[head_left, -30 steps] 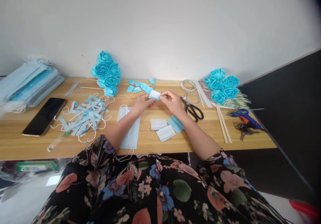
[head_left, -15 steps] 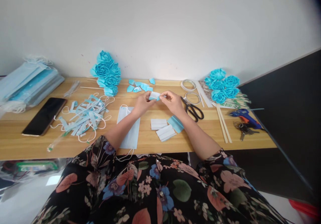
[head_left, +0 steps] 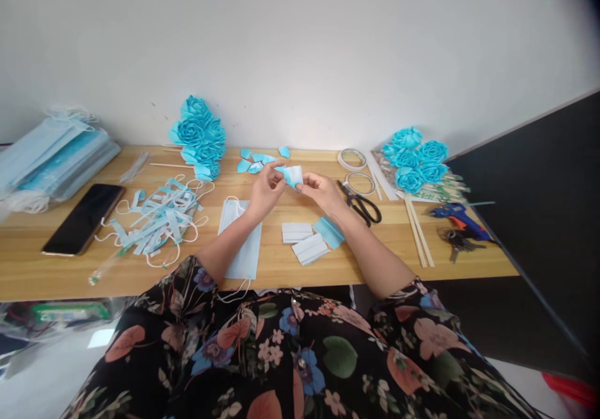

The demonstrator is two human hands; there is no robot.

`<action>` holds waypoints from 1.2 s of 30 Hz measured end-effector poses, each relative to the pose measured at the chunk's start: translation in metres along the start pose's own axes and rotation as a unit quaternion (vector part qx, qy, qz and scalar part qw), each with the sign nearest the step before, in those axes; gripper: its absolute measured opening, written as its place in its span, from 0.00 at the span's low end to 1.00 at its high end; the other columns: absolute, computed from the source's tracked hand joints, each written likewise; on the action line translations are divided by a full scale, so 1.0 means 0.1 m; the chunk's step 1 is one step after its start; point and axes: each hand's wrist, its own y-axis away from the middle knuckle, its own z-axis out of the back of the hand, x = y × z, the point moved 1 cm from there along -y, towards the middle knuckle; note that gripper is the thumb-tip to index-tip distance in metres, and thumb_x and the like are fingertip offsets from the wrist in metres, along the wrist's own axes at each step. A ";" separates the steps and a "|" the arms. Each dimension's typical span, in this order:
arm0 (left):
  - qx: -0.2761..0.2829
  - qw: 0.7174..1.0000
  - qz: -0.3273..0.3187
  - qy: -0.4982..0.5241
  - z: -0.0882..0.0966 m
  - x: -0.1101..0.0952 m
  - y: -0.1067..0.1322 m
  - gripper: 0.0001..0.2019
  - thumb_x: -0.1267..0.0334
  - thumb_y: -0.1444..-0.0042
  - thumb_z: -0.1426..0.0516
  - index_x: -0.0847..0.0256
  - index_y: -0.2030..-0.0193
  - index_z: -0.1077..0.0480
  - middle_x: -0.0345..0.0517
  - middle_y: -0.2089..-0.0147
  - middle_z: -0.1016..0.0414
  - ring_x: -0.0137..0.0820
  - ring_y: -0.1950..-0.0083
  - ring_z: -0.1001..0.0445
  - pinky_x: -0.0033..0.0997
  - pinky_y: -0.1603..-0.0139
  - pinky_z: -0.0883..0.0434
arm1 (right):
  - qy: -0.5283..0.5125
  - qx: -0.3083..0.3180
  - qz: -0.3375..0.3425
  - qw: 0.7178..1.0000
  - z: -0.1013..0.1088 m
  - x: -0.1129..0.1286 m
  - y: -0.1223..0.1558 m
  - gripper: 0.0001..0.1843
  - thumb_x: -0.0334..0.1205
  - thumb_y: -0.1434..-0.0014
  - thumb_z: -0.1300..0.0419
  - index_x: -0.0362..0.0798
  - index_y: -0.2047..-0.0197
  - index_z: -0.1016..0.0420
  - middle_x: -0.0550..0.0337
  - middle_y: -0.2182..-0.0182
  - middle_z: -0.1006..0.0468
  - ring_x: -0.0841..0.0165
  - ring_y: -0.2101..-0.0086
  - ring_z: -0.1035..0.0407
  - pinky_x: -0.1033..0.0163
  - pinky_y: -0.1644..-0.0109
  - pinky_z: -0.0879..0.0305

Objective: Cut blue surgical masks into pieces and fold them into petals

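The left hand (head_left: 267,189) and right hand (head_left: 322,191) pinch opposite ends of a blue-and-white mask-fabric piece (head_left: 295,174), left of the black-handled scissors (head_left: 360,204).

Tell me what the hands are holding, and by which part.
A small blue-and-white piece: the right hand pinches its lower right corner; the left hand is at its left end, exact grip unclear.

Lt-grey wall (head_left: 304,44) behind wood tbl (head_left: 274,269), big dk panel (head_left: 539,219) on R, pale floor (head_left: 525,381) lower R.
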 end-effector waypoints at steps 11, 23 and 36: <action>0.079 0.992 0.090 0.033 0.00 0.04 0.01 0.17 0.49 0.50 0.36 0.62 0.75 0.29 0.40 0.75 0.30 0.25 0.73 0.35 0.27 0.68 0.35 | -0.024 -0.028 -0.001 0.999 -0.02 0.00 -0.01 0.16 0.49 0.49 0.32 0.48 0.69 0.31 0.67 0.75 0.33 0.73 0.72 0.39 0.66 0.66 0.41; 0.155 0.983 0.096 -0.008 -0.01 0.08 0.02 0.19 0.47 0.47 0.39 0.61 0.77 0.30 0.43 0.77 0.28 0.27 0.75 0.33 0.29 0.69 0.36 | 0.013 -0.038 0.002 0.999 0.04 0.07 0.02 0.13 0.49 0.45 0.35 0.48 0.63 0.23 0.64 0.69 0.23 0.70 0.68 0.31 0.65 0.61 0.34; 0.100 0.986 0.131 0.028 0.01 0.11 0.01 0.24 0.41 0.45 0.42 0.63 0.74 0.29 0.42 0.77 0.29 0.28 0.75 0.31 0.28 0.72 0.32 | 0.037 -0.054 0.044 0.997 0.04 0.04 0.02 0.11 0.47 0.43 0.36 0.49 0.62 0.24 0.64 0.69 0.24 0.70 0.68 0.32 0.65 0.61 0.36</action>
